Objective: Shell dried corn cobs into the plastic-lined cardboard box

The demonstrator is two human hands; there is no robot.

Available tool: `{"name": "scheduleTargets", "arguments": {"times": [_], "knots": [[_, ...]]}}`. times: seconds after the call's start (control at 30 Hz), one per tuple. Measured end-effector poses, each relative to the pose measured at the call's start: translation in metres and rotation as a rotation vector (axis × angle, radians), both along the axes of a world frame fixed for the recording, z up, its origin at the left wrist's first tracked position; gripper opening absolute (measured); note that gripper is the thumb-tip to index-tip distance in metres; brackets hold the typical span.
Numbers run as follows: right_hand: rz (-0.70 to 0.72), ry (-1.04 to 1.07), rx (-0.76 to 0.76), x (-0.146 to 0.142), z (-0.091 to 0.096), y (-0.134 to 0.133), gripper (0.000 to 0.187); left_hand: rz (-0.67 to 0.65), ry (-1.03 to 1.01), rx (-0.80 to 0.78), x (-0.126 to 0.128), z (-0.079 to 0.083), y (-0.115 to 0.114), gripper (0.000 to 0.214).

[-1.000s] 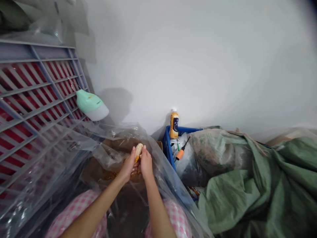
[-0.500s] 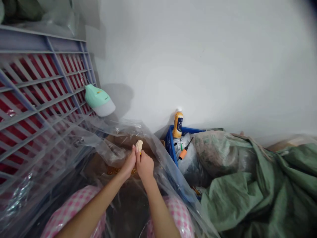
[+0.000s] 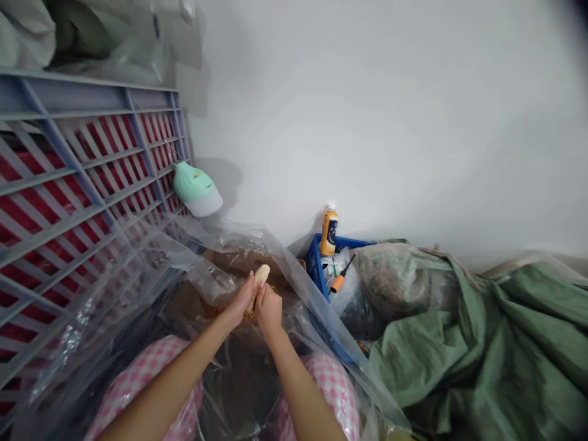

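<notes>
A corn cob (image 3: pixel 261 277), pale at its bare upper end, stands between both my hands over a cardboard box (image 3: pixel 229 263) lined with clear plastic (image 3: pixel 138 288). My left hand (image 3: pixel 241 302) wraps the cob from the left, fingers closed. My right hand (image 3: pixel 269 308) grips it from the right, thumb pressed on the kernels. Loose yellow kernels lie in the box just beneath the hands. My knees in pink checked cloth (image 3: pixel 151 380) show under the plastic.
A grey-blue slatted crate wall (image 3: pixel 73 177) rises at left with a mint-and-white device (image 3: pixel 196 191) hanging on it. A blue crate (image 3: pixel 316 269) holds a yellow bottle (image 3: pixel 329 231) and an orange-handled screwdriver (image 3: pixel 340 280). Green sacks (image 3: pixel 459 331) fill the right.
The view has shifted slightly. Both hands keep hold of the cob and have turned it; more bare pale cob shows at its top than one second ago.
</notes>
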State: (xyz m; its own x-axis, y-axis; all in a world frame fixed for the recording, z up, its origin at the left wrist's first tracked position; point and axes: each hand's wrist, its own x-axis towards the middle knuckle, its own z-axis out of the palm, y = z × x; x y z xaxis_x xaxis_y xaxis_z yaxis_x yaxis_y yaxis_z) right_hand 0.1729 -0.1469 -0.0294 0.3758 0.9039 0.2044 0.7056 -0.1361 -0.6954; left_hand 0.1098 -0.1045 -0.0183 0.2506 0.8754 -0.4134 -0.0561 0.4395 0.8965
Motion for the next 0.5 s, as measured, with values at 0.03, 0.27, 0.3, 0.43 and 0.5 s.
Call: {"name": "scheduleTargets", "arguments": {"times": [0.03, 0.27, 0.3, 0.43, 0.5], "knots": [[-0.006, 0.044, 0.018, 0.000, 0.001, 0.001, 0.040, 0.017, -0.035, -0.027, 0.000, 0.000, 0.001, 0.047], [-0.088, 0.341, 0.109, 0.014, 0.014, 0.010, 0.038, 0.036, -0.326, 0.003, 0.000, 0.001, 0.019, 0.062], [-0.087, 0.367, 0.109, 0.016, 0.017, 0.010, 0.038, 0.024, -0.343, 0.028, 0.000, 0.003, 0.020, 0.064], [-0.012, 0.500, 0.029, 0.017, 0.028, 0.009, 0.038, -0.027, -0.349, 0.061, 0.002, 0.012, 0.016, 0.058], [0.033, 0.606, -0.052, 0.014, 0.034, 0.007, 0.045, -0.026, -0.332, 0.069, 0.003, 0.015, 0.014, 0.048]]}}
